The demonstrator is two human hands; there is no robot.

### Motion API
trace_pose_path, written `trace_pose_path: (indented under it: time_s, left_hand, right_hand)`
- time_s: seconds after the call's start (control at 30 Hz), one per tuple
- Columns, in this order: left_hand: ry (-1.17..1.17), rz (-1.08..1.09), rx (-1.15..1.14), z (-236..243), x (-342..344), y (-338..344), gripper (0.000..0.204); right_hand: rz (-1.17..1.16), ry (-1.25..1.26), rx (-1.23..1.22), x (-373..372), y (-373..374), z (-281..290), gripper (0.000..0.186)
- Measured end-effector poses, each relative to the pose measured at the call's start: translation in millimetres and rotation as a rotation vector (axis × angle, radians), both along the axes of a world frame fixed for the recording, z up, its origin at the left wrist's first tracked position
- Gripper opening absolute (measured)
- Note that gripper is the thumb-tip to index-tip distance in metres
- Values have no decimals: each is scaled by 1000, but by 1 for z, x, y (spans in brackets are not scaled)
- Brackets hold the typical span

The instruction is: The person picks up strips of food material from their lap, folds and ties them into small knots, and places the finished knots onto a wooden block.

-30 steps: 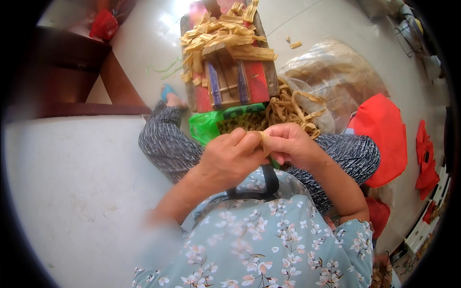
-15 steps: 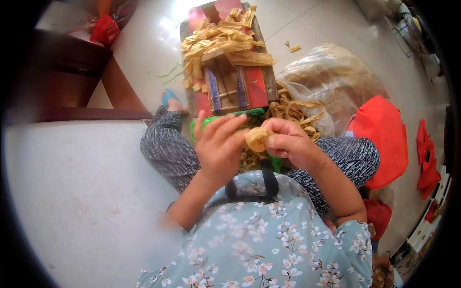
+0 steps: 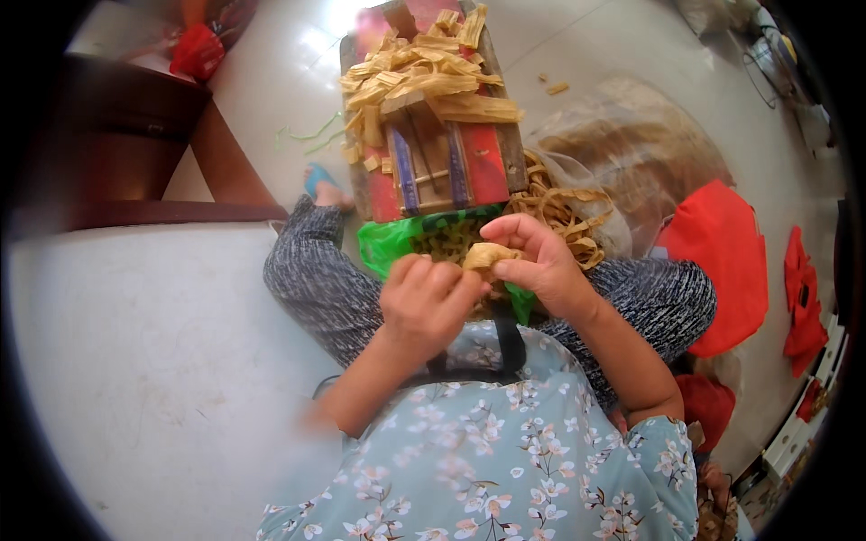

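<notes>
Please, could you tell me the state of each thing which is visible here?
Folded strip: bunched up small, held.
Right hand: pinching the folded strip.
Left hand: curled, close to the folded strip; exact grip hidden.
Flat strips: loose, heaped on the board.
Board: partly covered.
Green bag: open, tan pieces inside.
Long strips: loose, tangled.

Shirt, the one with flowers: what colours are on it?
The shirt is pale blue-green with white and pinkish flowers, best seen in the head view.
</notes>
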State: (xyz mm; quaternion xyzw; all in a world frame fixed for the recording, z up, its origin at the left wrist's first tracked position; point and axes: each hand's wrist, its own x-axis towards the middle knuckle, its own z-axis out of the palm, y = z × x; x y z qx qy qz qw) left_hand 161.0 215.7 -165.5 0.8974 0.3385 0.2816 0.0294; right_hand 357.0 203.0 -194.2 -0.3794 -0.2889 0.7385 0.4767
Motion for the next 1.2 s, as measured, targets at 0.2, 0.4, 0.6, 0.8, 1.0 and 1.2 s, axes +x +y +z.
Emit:
trace_pose_path:
  time_s: [0.2,0.4,0.6,0.8,1.0,1.2]
  left_hand:
    - [-329,-8,-673,-14,-2,2,13]
    - [-636,201,-1382,-8,-9,7,15]
    - [-1019,283,-1505,-13,-28,13,16]
    - [-608,255,-1214,-28,-36,20,20]
    - [82,-228,-297,13,-5,23,30]
    - [175,-358,-282,3,-20,11,17]
  right_hand:
    - [142,177,-141,11,-4,1,36]
    - [59,-272,141,1,-7,3,37]
    - [101,-330,59,37,-17,26,34]
    - [136,-1181,807,32,-17,-14,10]
    - [111,-1341,1220,17,-16,11,12]
    - [340,-1242,1107,28,-35,5,11]
